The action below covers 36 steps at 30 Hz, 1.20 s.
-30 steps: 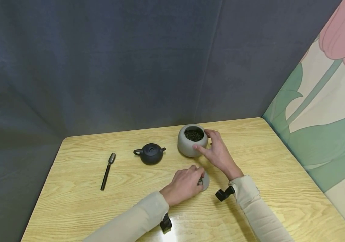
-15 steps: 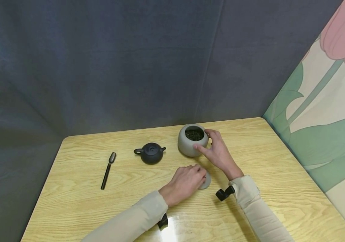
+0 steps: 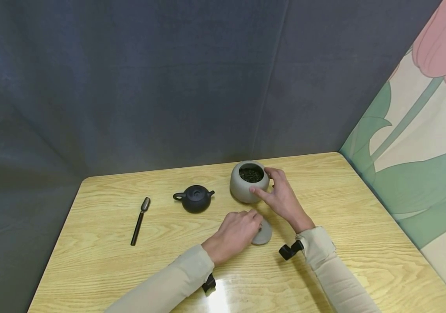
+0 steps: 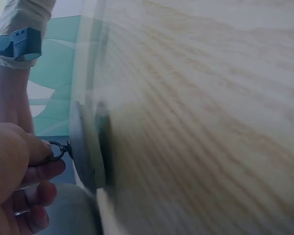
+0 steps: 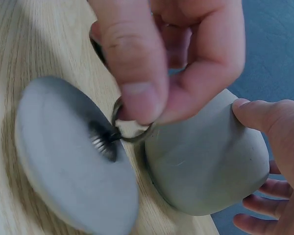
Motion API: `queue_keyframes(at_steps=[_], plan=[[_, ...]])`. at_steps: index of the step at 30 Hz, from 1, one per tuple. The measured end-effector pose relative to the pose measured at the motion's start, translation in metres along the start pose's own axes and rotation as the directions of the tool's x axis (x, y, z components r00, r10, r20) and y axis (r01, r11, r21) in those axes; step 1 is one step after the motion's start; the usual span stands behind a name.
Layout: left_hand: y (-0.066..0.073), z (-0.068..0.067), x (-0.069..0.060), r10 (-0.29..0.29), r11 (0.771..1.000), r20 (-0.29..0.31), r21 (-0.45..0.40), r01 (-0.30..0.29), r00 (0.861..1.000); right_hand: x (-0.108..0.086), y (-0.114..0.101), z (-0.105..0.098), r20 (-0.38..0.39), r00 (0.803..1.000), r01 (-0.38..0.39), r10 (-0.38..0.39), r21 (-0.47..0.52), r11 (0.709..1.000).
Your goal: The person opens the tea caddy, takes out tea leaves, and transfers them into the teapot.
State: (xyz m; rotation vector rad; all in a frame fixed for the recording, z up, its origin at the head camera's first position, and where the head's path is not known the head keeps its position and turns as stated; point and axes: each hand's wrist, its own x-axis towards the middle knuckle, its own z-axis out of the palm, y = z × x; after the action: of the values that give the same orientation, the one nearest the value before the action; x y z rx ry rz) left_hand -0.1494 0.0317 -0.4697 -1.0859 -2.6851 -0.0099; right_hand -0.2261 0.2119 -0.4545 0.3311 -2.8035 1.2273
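Observation:
My left hand (image 3: 236, 234) pinches the metal ring (image 5: 132, 134) on top of a round grey lid (image 3: 263, 235) between thumb and forefinger. In the left wrist view the lid (image 4: 85, 147) stands very close to the tabletop with a dark shadow beside it; whether it touches the wood I cannot tell. Behind it sits a squat grey jar (image 3: 242, 191), uncovered, with dark dried tea leaves (image 3: 251, 175) inside. My right hand (image 3: 281, 198) holds the jar from the right, thumb on the near side and fingers round the far side, some hidden by the jar.
Left of the jar stands a small black teapot (image 3: 195, 201), handle to the left, spout to the right. Farther left lies a dark-handled scoop (image 3: 139, 224). The wooden table (image 3: 101, 269) ends at a dark curtain (image 3: 160, 87) behind and a flowered cloth (image 3: 422, 174) on the right.
My left hand has shifted slightly up and left in the head view, and more of the lid now shows beside it. The right hand, jar, teapot and scoop have stayed put.

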Motion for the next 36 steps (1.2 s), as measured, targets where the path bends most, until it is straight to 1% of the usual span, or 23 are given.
queue_keyframes(at_steps=[6, 11, 13, 16, 19, 24, 30, 36], plan=[[-0.005, -0.011, -0.001, -0.02, 1.0, -0.044, -0.002, 0.02, 0.999, 0.0, 0.0, 0.0, -0.002, 1.0, 0.006, -0.006, 0.001, 1.0], [-0.01, -0.023, -0.006, -0.053, 0.998, -0.059, -0.029, 0.051, 0.997, -0.001, 0.0, 0.0, -0.003, 1.0, 0.011, -0.011, -0.002, 1.0], [-0.013, -0.028, -0.008, -0.06, 0.998, -0.078, -0.035, 0.057, 0.995, -0.001, 0.0, 0.0, -0.004, 1.0, 0.013, -0.013, -0.002, 1.0], [-0.018, -0.033, -0.011, -0.067, 0.997, -0.117, -0.048, 0.062, 0.991, -0.001, 0.001, 0.0, -0.006, 1.0, 0.015, -0.015, -0.004, 1.0], [-0.023, -0.039, -0.013, -0.065, 0.998, -0.162, -0.037, 0.06, 0.985, -0.001, 0.001, 0.0, -0.011, 1.0, 0.02, -0.02, -0.004, 1.0], [-0.033, -0.052, -0.014, -0.08, 0.997, -0.211, -0.04, 0.073, 0.974, -0.001, 0.001, 0.0, -0.017, 0.999, 0.027, -0.027, -0.002, 1.0], [-0.046, -0.067, -0.011, -0.124, 0.99, -0.223, -0.092, 0.106, 0.967, -0.001, 0.001, 0.001, -0.021, 0.999, 0.035, -0.035, -0.007, 0.999], [-0.059, -0.081, -0.004, -0.147, 0.985, -0.233, -0.123, 0.12, 0.961, -0.002, 0.002, 0.001, -0.019, 0.999, 0.046, -0.046, -0.021, 0.999]])
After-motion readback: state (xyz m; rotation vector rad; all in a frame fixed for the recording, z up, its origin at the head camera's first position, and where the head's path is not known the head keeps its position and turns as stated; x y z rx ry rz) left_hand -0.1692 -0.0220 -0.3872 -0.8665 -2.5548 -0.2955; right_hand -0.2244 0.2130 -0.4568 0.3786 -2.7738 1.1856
